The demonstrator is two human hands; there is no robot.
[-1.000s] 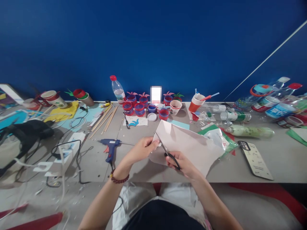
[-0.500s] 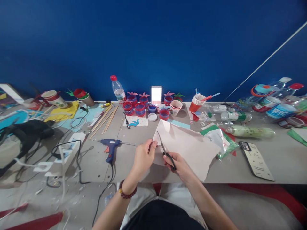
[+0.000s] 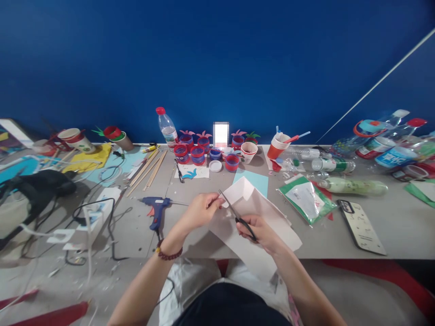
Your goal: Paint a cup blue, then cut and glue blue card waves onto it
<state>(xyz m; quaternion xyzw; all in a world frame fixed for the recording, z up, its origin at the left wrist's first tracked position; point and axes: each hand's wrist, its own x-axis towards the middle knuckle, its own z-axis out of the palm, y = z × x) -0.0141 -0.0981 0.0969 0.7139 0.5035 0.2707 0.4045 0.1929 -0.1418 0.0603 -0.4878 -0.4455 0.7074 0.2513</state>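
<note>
My right hand point(image 3: 255, 230) grips black-handled scissors point(image 3: 245, 223), their blades pointing up and left at the white paper point(image 3: 268, 217). At the paper's upper left, my left hand point(image 3: 204, 209) has thumb and fingers pinched together on its edge, right beside the blade tips. The large sheet lies partly on the table under my right hand, and its near end hangs past the front edge toward my lap. Some of it is hidden behind that hand and forearm. Behind the sheet lies light blue paper point(image 3: 260, 181).
A blue glue gun point(image 3: 157, 212) with its cord lies left of my hands. Small red-and-purple cups point(image 3: 197, 156) stand behind, beside a white lid point(image 3: 215, 166). To the right are a green packet point(image 3: 307, 199), a phone point(image 3: 362, 228) and several plastic bottles point(image 3: 333, 165).
The white paper has turned and slid nearer to me, uncovering more of the green packet and the light blue paper. My left hand has shifted slightly left, the right hand slightly right with the scissors.
</note>
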